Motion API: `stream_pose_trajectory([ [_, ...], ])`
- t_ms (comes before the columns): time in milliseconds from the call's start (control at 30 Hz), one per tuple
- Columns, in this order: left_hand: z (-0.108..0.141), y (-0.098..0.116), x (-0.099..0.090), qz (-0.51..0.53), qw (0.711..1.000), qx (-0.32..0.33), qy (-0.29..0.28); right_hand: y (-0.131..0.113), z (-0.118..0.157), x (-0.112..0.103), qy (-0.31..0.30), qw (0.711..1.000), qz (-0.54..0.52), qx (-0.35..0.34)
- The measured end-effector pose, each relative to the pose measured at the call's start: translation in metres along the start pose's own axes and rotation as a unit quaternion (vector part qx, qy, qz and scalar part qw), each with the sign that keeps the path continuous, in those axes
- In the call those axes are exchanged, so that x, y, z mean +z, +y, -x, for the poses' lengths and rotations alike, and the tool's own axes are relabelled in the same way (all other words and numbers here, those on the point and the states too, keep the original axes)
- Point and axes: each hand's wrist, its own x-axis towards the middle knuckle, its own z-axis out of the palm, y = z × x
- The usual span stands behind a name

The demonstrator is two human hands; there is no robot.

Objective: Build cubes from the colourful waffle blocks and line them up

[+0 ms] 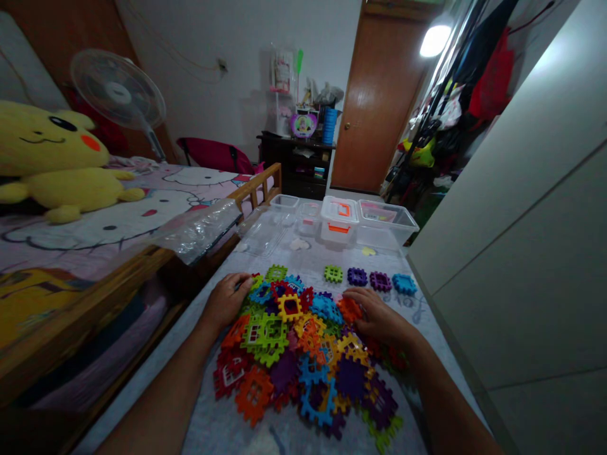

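Note:
Colourful toothed plastic tiles (pixel 289 341) lie in a heap on the cloth-covered table (pixel 303 256). At the heap's left edge rests my left hand (pixel 226 297), fingers apart and nothing gripped, touching the tiles near a green one. My right hand (pixel 377 309) lies over the right edge of the heap, its fingers spread against an orange tile (pixel 349 310). Behind the heap, a row holds a green tile (pixel 333 273), a dark purple tile (pixel 357 276), a purple tile (pixel 380 282) and a blue tile (pixel 404 284).
A lidded clear box with orange clips (pixel 338 218) stands at the table's far end, beside an open clear bin (pixel 386 218) and smaller clear containers (pixel 309 215). A wooden bed rail (pixel 95 309) runs along the left; a white cabinet (pixel 526 253) borders the right.

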Motion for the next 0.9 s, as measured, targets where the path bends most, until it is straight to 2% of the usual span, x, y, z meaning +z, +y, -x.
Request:
stream_pose_trajectory([
  [333, 0.000, -0.001, 0.000, 0.003, 1.000, 0.000, -0.004, 0.000, -0.006, 0.002, -0.005, 1.000, 0.012, 0.011],
  [633, 0.000, -0.001, 0.000, 0.002, 1.000, 0.002, 0.003, 0.010, -0.010, 0.010, 0.084, 0.992, 0.058, 0.076],
  [900, 0.000, -0.001, 0.001, -0.001, 1.000, 0.007, 0.005, 0.007, -0.006, 0.011, 0.064, 0.990, 0.052, 0.117],
])
